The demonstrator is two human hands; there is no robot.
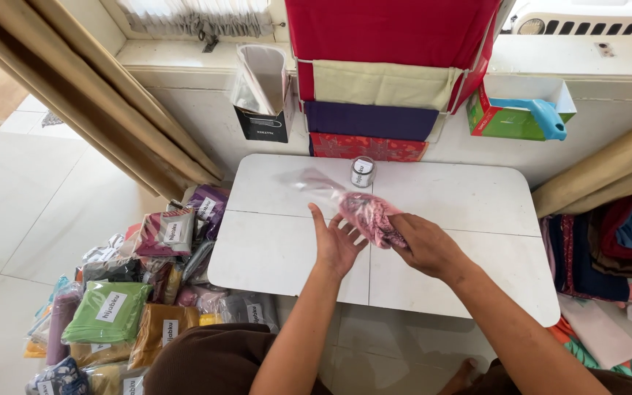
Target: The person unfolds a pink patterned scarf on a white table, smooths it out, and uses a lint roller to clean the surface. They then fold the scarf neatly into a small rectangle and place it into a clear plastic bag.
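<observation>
So both hands are out over the white folding bench (pixel 272 249), working a pink patterned cloth (pixel 371 216) that sits inside a clear plastic bag (pixel 316 183). The right hand (pixel 426 245) has its fingers (pixel 398 227) curled shut around the bunched end of the cloth, gripping it from above with the wrist bent slightly inward, looks like that's what keeps the bundle compact in the bag. The left hand (pixel 336 245) is flat and spread, palm up, fingers (pixel 320 223) splayed just under the bag, not clamping anything, more like a little shelf so the floppy plastic doesn't sag onto the bench. The empty end of the bag trails away past the left fingertips, toward the far edge. Just beyond the fingers stands a small roll with a white label (pixel 362 172). Both forearms come in low from the near edge and angle toward each other. Off to the left of the left hand, on the floor, there's a pile of bagged cloths (pixel 133 307) in green, mustard and purple, all with white labels.
</observation>
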